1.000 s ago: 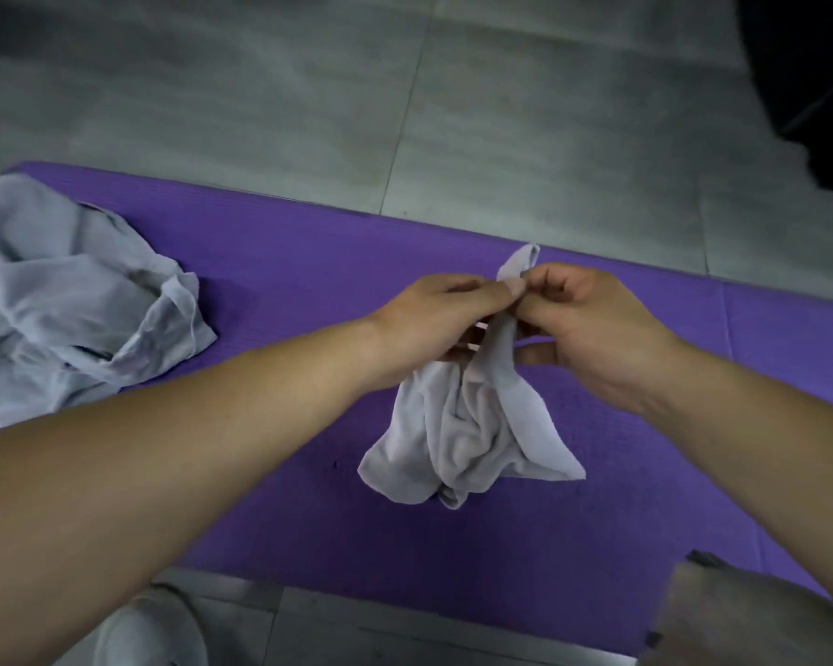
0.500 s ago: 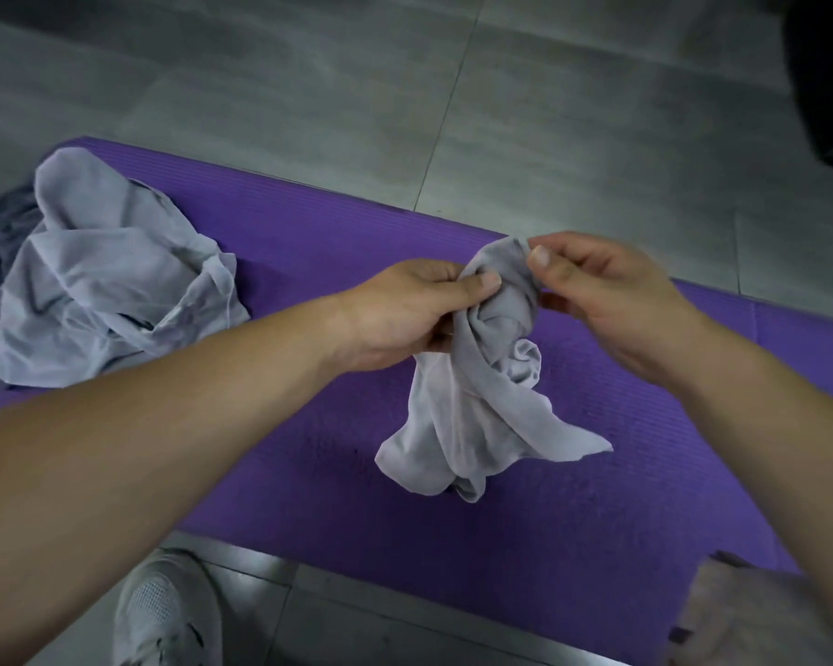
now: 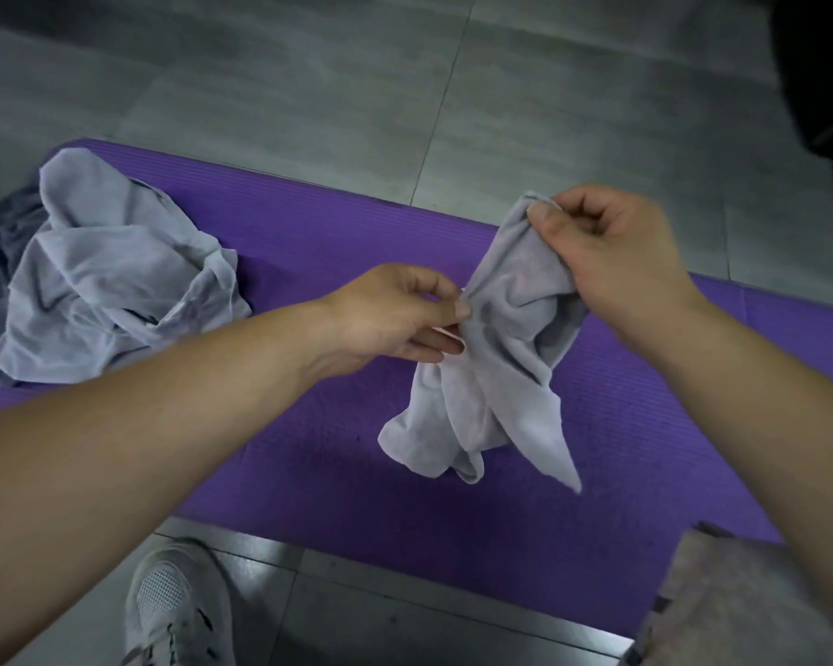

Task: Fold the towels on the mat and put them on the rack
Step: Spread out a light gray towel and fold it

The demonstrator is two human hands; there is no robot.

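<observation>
A small pale grey towel [image 3: 496, 377] hangs crumpled above the purple mat [image 3: 337, 454], its lower folds just over the mat. My right hand [image 3: 611, 262] pinches its top corner between thumb and fingers. My left hand [image 3: 395, 314] pinches the towel's left edge lower down. A heap of crumpled grey towels [image 3: 111, 276] lies on the left end of the mat. No rack is in view.
Grey tiled floor [image 3: 357, 88] surrounds the mat. A white sneaker [image 3: 179, 608] stands on the floor at the mat's near edge. A grey cloth-covered shape [image 3: 751, 603] fills the bottom right corner. Something dark [image 3: 828, 88] sits at the top right.
My hands have drawn apart: the right one has risen up and to the right with the towel's corner, the left has slid down along its edge. The towel hangs longer.
</observation>
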